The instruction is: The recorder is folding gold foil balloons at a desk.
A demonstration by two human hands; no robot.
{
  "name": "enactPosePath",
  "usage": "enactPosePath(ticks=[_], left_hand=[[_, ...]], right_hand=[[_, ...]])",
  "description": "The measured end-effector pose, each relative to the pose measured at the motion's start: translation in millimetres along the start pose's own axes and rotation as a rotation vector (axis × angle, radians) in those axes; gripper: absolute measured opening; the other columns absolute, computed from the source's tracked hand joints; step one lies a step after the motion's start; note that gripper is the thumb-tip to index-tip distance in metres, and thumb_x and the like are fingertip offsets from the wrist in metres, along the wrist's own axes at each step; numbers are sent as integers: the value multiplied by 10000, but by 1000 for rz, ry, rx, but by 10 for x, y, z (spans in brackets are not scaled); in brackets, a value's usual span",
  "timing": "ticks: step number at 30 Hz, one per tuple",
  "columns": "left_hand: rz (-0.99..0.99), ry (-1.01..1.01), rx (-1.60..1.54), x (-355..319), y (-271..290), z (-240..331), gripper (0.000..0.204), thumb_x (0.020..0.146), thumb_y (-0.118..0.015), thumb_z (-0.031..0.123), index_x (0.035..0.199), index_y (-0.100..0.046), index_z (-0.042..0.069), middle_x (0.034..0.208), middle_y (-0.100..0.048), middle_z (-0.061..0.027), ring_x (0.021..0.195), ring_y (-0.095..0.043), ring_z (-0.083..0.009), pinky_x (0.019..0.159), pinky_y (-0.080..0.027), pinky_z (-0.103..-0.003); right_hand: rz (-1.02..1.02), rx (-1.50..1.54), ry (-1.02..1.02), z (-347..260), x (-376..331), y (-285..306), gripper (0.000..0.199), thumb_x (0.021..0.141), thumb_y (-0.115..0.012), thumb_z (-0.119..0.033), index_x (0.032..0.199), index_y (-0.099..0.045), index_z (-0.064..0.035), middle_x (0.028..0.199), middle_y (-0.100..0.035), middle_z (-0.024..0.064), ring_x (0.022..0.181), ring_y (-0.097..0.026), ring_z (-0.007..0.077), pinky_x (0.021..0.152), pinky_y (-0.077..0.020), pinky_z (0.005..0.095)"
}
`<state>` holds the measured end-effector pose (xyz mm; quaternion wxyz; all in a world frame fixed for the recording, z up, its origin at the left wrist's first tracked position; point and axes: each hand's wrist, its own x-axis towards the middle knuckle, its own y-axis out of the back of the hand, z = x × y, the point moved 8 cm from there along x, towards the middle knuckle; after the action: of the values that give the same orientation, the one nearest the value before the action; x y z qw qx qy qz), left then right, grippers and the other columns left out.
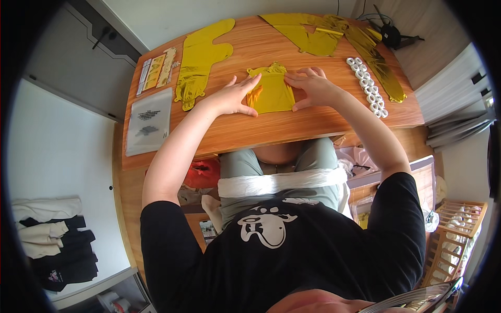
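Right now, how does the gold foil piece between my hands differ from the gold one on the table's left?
The middle foil is compact and roughly square; the left foil is longer, with a curvy outline. The middle foil's crinkled edge is on the far side, the left foil's on the near side. Your left hand and right hand flank the middle foil; neither is on the left foil. Both are shiny gold and lie on the wooden table.

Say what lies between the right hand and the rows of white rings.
Only a bare stretch of wooden tabletop separates the right hand from the white rings, as the head view shows.
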<state>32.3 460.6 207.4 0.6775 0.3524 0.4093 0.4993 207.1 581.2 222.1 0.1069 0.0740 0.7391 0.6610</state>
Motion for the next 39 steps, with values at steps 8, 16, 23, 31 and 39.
enactPosePath(ticks=[8,16,23,31,39], left_hand=[[32,-14,33,-7,29,-8,1300,758,-849,568,1677,-4,207,1714,-174,-198,1587,-180,-349,1299,-46,-555],[42,0,7,33,-18,-72,1333,752,-846,582,1673,29,179,1712,-182,-200,1582,-210,-340,1299,-32,-562],[37,-4,4,32,-35,-80,1301,750,-825,630,1673,-57,127,1708,-178,-226,1596,-164,-330,1293,-18,-560],[41,6,0,41,-38,-113,1297,733,-831,644,1668,-111,108,1710,-173,-225,1599,-161,-313,1294,-21,-551],[28,17,26,40,-40,-103,1273,735,-826,648,1668,-134,126,1718,-177,-193,1604,-148,-293,1290,-10,-565]], right_hand=[[4,20,-1,-3,16,23,1053,726,-834,-607,1582,-443,-134,1645,-417,20,1471,-363,337,1241,-182,523],[14,245,-90,140,95,-31,734,893,-732,-499,1526,-537,-182,1564,-521,26,1435,-414,317,1209,-189,515],[323,208,-147,212,165,-7,335,966,-664,-448,1165,-800,-214,1221,-756,-51,1178,-594,240,1125,-301,489],[205,108,-39,191,169,50,431,914,-726,-453,1269,-751,-210,1287,-723,-29,1222,-584,248,1162,-271,503],[-100,18,-65,72,99,80,921,743,-817,-603,1528,-535,-213,1536,-553,-4,1427,-443,295,1262,-92,582]])
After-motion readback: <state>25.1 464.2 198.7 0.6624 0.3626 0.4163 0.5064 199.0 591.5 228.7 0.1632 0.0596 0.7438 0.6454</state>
